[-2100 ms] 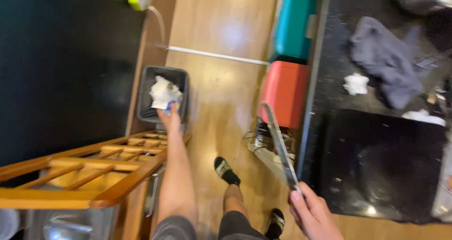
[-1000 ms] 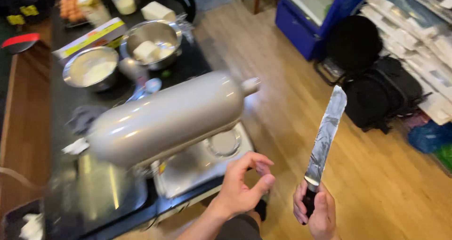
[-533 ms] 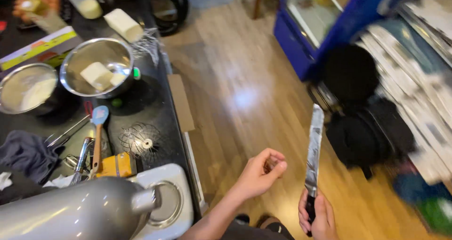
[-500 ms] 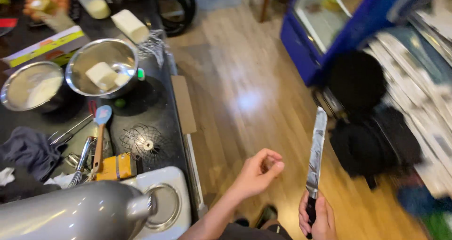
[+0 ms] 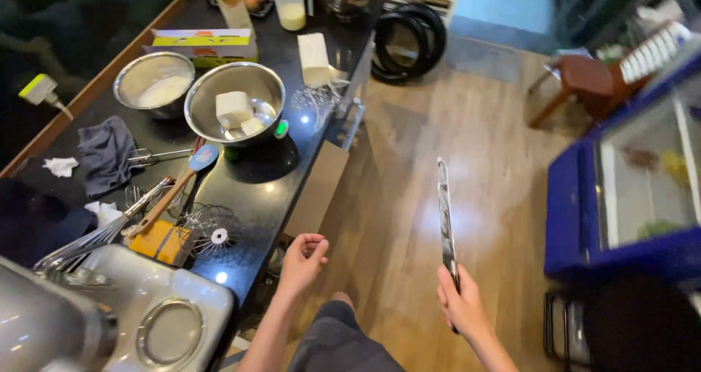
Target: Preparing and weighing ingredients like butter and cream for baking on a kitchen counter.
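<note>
Right hand [image 5: 464,306] fingers gripping long knife [image 5: 445,219], blade up over the floor. Left hand [image 5: 301,259] empty, fingers loosely curled beside the counter [image 5: 270,189] edge.

Head cam, one view only
Looks steeply down from the wearer's head, close to both hands, black counter [image 5: 263,175] on the left w/ wood floor [image 5: 496,167] filling the right

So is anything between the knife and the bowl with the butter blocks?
Nothing solid. The knife, upright in the right hand, is out over the floor; the bowl sits near the counter edge, with only open air between.
</note>
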